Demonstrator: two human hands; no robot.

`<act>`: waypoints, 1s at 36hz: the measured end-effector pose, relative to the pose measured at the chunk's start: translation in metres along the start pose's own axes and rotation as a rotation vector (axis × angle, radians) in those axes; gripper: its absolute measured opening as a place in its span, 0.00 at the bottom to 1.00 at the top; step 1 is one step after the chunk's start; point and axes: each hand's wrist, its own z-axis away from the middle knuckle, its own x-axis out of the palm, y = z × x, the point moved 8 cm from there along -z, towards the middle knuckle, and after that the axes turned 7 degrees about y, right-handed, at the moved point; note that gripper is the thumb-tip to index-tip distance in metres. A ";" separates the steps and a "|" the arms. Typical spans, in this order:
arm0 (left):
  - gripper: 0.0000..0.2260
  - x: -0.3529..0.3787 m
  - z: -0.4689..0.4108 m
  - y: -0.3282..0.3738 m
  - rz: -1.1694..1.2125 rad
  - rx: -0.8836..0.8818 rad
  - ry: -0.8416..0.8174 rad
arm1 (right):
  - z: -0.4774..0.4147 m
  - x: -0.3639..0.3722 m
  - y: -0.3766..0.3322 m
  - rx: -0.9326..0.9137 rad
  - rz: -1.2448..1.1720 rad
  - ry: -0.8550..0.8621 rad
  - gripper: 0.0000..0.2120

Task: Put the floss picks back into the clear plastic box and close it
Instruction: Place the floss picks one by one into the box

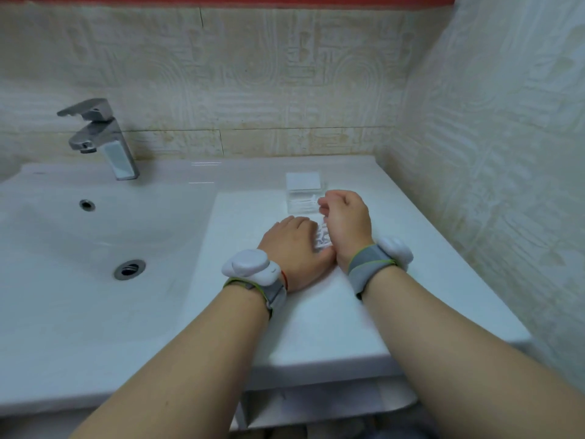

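The clear plastic box (302, 202) stands open on the white counter, its lid (303, 181) tipped back toward the wall. Several white floss picks lie inside it. A loose pile of floss picks (323, 239) rests on the counter just in front of the box, between my hands. My left hand (292, 248) lies palm down with its fingers on the left side of the pile. My right hand (346, 221) hovers over the pile beside the box's front right corner, fingers curled; whether it holds a pick is hidden.
A white sink basin (95, 248) with a drain (129, 269) fills the left side, with a chrome faucet (104, 137) at the back. Tiled walls stand behind and close on the right. The counter's front edge (332, 359) is near my forearms.
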 end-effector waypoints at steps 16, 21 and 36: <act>0.28 0.005 0.005 -0.007 -0.053 -0.006 -0.050 | -0.002 -0.013 0.009 -0.286 0.727 -0.545 0.22; 0.20 0.007 -0.014 -0.008 -0.024 -0.034 -0.068 | -0.006 -0.013 0.006 -0.376 0.706 -0.467 0.20; 0.24 -0.009 -0.004 -0.018 0.135 -0.154 0.014 | 0.003 -0.008 0.003 -0.601 0.867 -0.452 0.14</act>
